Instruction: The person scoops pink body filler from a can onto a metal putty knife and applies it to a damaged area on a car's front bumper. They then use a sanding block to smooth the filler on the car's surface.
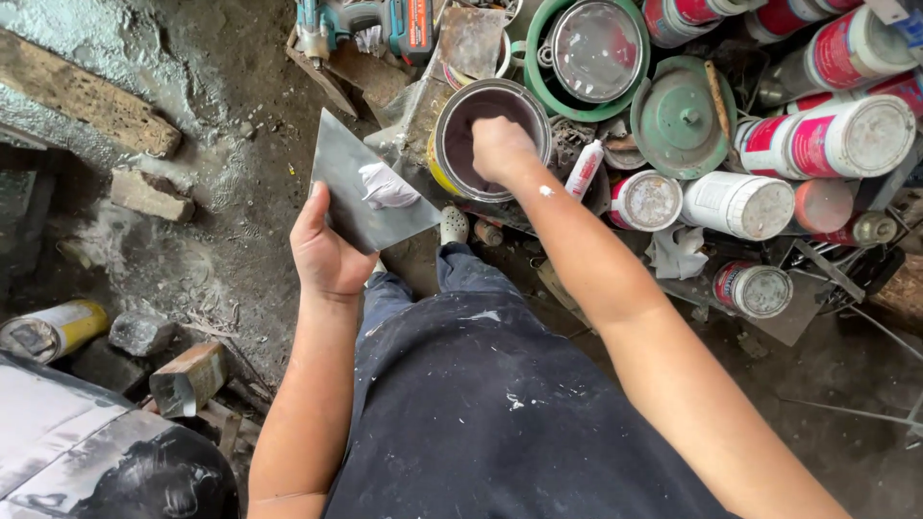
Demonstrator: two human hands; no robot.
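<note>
Far left, at 8 o'clock: a yellow can (53,328) lying on its side on the dirt floor (231,115), rubble and a broken brick (147,194) near it, a worn plank (87,94) up at 10 o'clock. Left hand (327,252) raised just left of centre, fingers (310,213) closed round the lower edge of a flat grey metal plate (358,192), thumb hidden behind it; the plate sits tilted, one corner pointing to 12 o'clock. On its face, a dab of white putty (387,186). Plate looks thin, stiff and light, edges likely sharp, so the pinch low on one edge, clear of the putty, seems the sound place to hold it; the putty itself reads as soft and sticky, liable to slide if the plate tips far. At 12 o'clock, right hand (500,149) is down inside an open paint can (488,137), fingers out of sight below the rim, so I cannot tell how far they are closed or whether they hold a tool. The can has dark contents, stands upright among clutter and probably is heavy enough to stay put. Just right of it a small white tube (584,169). Further right, 1 to 3 o'clock: a green lid (681,117), a green-rimmed tin (593,53), a crowd of red-and-white cans (835,136) lying on their sides, dusty tops facing the camera. A power drill (399,24) lies at the top edge. Dark paint-flecked apron (481,413) fills 6 o'clock.
</note>
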